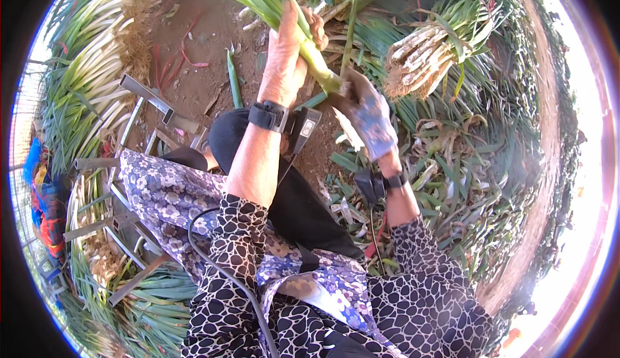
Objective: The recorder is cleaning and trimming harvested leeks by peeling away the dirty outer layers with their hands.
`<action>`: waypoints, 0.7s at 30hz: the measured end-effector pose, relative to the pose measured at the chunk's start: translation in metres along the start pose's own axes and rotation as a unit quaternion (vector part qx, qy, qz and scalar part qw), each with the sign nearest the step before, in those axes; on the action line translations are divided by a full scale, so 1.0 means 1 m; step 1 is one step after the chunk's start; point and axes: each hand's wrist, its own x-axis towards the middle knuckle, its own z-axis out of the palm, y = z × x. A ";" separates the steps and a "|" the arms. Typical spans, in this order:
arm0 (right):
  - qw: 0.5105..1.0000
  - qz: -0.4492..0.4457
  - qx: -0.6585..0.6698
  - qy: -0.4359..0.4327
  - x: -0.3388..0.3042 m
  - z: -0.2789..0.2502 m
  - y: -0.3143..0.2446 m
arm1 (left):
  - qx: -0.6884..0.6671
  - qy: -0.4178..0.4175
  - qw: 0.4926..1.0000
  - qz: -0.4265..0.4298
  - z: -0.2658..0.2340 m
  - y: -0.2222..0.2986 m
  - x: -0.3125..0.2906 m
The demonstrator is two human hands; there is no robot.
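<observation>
Left hand (pixel 287 61), bare, is wrapped round a leek (pixel 303 35) partway up the stalk, fingers (pixel 315 25) curled tight over it and thumb behind; the grip holds the stalk slanting up and away, leaves toward the top edge, so that the pale root end comes down to the other hand; right hand (pixel 368 116), in a blue patterned glove, sits at that lower end, fingers closed about the base where white meets root; whether it also holds a blade or only pinches the skin I cannot tell, the spot is blurred; the leek is thus held in the air between both hands, above the lap, not resting on the soil (pixel 206 48); a bundle (pixel 420 58) of leeks lies just beyond the right hand, root ends facing the person, near for reach; trimmed leaves (pixel 452 184) litter the ground at right; stacked leeks (pixel 84 93) lie at left beside a metal frame (pixel 148 100).
</observation>
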 end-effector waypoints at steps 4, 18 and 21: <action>0.994 0.029 0.070 -0.078 0.017 -0.003 -0.015 | -0.022 -0.027 0.999 -0.006 0.002 0.003 -0.002; 0.914 0.291 -0.267 -0.096 -0.217 -0.051 0.233 | 0.011 -0.081 0.997 0.014 -0.020 0.037 0.007; 0.868 0.344 -0.347 -0.085 -0.260 -0.091 0.263 | 0.025 -0.064 0.997 0.042 -0.003 0.032 0.006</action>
